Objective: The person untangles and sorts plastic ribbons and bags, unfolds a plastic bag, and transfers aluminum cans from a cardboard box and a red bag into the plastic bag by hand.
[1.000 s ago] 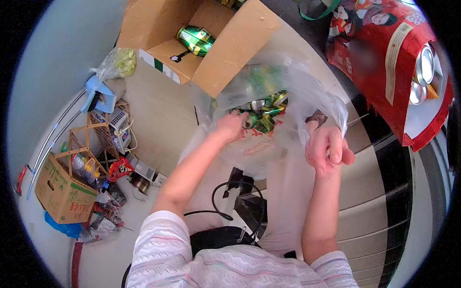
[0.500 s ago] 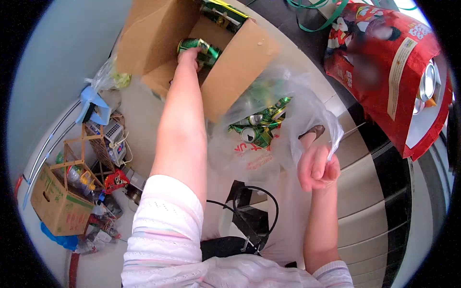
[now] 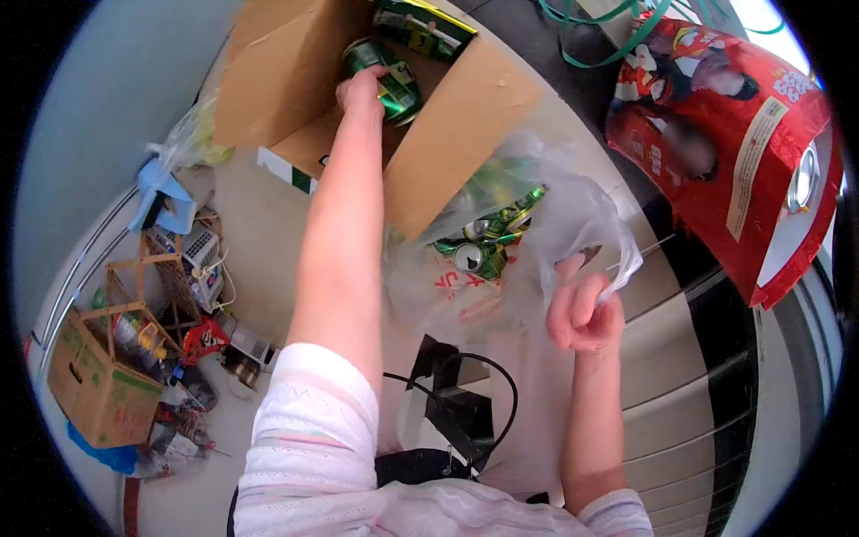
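Note:
My left hand (image 3: pixel 361 91) is inside an open cardboard box (image 3: pixel 465 125), its fingers closed on a green drink can (image 3: pixel 400 95). Right beside that hand, the rounded top of another green can (image 3: pixel 362 55) shows. To the right, my right hand (image 3: pixel 586 313) is closed with the edge of a clear plastic bag (image 3: pixel 582 210) hooked in its fingers. Several crushed green cans (image 3: pixel 480 257) lie in this bag, which has red print. Part of the bag sits behind the box flap.
A red patterned bag (image 3: pixel 707 152) with cans in it stands at the right. Green strapping (image 3: pixel 617 54) loops above it. At the left are a carton (image 3: pixel 112 385), a wooden rack (image 3: pixel 125 309), a blue dustpan (image 3: pixel 165 201) and loose bottles. A black cable (image 3: pixel 510 385) curves below the bag.
My left hand has shifted slightly up and right in the box, and the can in it is turned more upright. My right hand still holds the bag, slightly lower. The camera view has shifted a little.

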Motion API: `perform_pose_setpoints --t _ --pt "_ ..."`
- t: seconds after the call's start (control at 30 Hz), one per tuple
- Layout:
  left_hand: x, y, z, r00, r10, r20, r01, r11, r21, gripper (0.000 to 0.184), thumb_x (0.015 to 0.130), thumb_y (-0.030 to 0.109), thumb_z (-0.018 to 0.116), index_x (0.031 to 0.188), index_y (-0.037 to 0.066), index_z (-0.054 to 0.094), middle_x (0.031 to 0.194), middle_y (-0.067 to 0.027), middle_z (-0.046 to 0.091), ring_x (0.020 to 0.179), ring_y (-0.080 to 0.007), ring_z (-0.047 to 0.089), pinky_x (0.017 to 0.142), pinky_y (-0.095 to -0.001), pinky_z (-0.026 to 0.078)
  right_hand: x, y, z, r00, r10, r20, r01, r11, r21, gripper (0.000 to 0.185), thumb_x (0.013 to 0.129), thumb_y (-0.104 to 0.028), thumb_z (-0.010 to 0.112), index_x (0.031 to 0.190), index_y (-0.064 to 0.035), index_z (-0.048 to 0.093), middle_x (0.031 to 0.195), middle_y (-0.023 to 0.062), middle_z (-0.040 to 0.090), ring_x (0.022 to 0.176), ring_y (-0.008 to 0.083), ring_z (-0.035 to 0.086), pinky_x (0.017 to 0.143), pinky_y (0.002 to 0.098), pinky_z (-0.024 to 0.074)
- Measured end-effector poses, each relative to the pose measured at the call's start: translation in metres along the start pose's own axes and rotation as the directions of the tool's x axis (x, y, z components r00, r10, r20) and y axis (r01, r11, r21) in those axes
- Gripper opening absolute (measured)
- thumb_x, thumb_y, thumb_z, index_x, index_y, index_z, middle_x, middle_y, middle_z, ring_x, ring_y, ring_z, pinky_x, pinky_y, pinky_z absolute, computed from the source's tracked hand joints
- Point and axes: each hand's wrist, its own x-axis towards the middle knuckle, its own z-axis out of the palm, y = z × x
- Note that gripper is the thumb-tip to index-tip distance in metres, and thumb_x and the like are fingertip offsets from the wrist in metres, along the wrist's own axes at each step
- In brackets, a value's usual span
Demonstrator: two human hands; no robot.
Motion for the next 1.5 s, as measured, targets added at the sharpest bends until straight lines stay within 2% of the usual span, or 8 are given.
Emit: perform_pose_setpoints --t 0.2,0.4,0.73,0.87,1.2,1.27,1.37,1.5 --pt "-0.129 0.119 -0.102 0.754 0.324 0.571 -0.563 0.767 0.309 0.029 0.062 0.012 0.069 0.087 0.0 0.063 0.079 -0.0068 0.065 0.064 -0.0121 0.06 0.061 -0.0283 0.049 0.03 -0.005 0.021 0.924 -0.066 -0.376 -0.072 0.937 -0.341 0.054 0.084 -0.04 0.054 0.123 -0.0046 0.041 0.094 0.0145 0.057 0.043 0.005 0.038 0.036 0.0156 0.0246" --pt "-0.263 0.108 -0.117 0.188 -0.149 0.971 -0.918 0.325 0.228 0.03 0.061 0.026 0.066 0.08 0.004 0.059 0.068 -0.0177 0.059 0.065 -0.0322 0.059 0.062 -0.0382 0.047 0.049 0.004 0.034 0.88 -0.137 -0.455 -0.312 0.556 -0.77 0.069 0.07 -0.022 0.069 0.129 -0.0077 0.037 0.104 0.0063 0.053 0.078 0.0096 0.049 0.069 0.0227 0.0412" --pt "-0.288 0.076 -0.141 0.625 0.155 0.765 -0.352 0.931 0.099 0.043 0.069 0.025 0.072 0.102 0.004 0.054 0.095 -0.0052 0.059 0.084 -0.0132 0.057 0.076 -0.0248 0.045 0.035 0.009 0.017 0.616 -0.054 -0.786 -0.448 0.797 -0.405 0.057 0.078 -0.045 0.059 0.116 -0.0038 0.047 0.099 0.004 0.056 0.086 0.0123 0.053 0.072 0.0255 0.0442" --pt "-0.278 0.071 -0.124 0.374 0.033 0.927 0.179 0.978 -0.107 0.047 0.066 0.023 0.074 0.102 0.003 0.052 0.092 -0.0018 0.056 0.083 -0.008 0.053 0.075 -0.0215 0.043 0.047 0.033 0.028 0.629 0.105 -0.77 -0.291 0.951 -0.108 0.055 0.084 -0.051 0.048 0.115 -0.0064 0.049 0.095 0.0036 0.058 0.078 0.0111 0.056 0.063 0.0242 0.046" --pt "-0.284 0.061 -0.128 0.53 0.009 0.848 0.028 0.999 -0.028 0.039 0.069 0.019 0.071 0.099 0.002 0.054 0.087 -0.0015 0.057 0.08 -0.0084 0.053 0.073 -0.0216 0.043 0.031 0.018 0.02 0.675 0.405 -0.617 -0.508 0.861 0.009 0.057 0.082 -0.06 0.043 0.102 -0.0087 0.056 0.07 0.0009 0.06 0.045 0.0084 0.049 0.034 0.0223 0.0307" --pt "-0.273 0.044 -0.139 0.615 -0.039 0.788 -0.011 0.998 0.058 0.036 0.068 0.017 0.071 0.097 0.002 0.055 0.086 -0.0011 0.058 0.079 -0.0085 0.054 0.072 -0.0222 0.043 0.024 0.01 -0.004 0.594 0.028 -0.804 -0.738 0.418 -0.53 0.062 0.081 -0.061 0.042 0.104 -0.0046 0.055 0.07 0.0025 0.06 0.052 0.0097 0.052 0.043 0.0238 0.037" --pt "-0.262 -0.009 -0.144 0.7 -0.004 0.714 -0.283 0.916 0.284 0.029 0.069 0.019 0.072 0.09 0.005 0.058 0.079 -0.001 0.059 0.072 -0.0096 0.055 0.07 -0.0238 0.044 0.017 -0.001 -0.01 0.578 -0.293 -0.762 -0.758 0.154 -0.634 0.06 0.083 -0.055 0.046 0.103 0.0009 0.056 0.07 0.0069 0.059 0.061 0.0108 0.054 0.057 0.0254 0.0423" --pt "-0.274 -0.05 -0.104 0.619 0.305 0.724 -0.717 0.596 0.361 0.039 0.066 0.023 0.073 0.095 0.005 0.055 0.091 -0.0102 0.059 0.083 -0.0229 0.057 0.075 -0.0309 0.045 0.02 -0.016 0.01 0.604 -0.199 -0.772 -0.44 0.725 -0.53 0.041 0.087 -0.041 0.048 0.092 -0.0022 0.057 0.065 0.0075 0.057 0.039 0.0055 0.036 0.037 0.0196 0.0266"
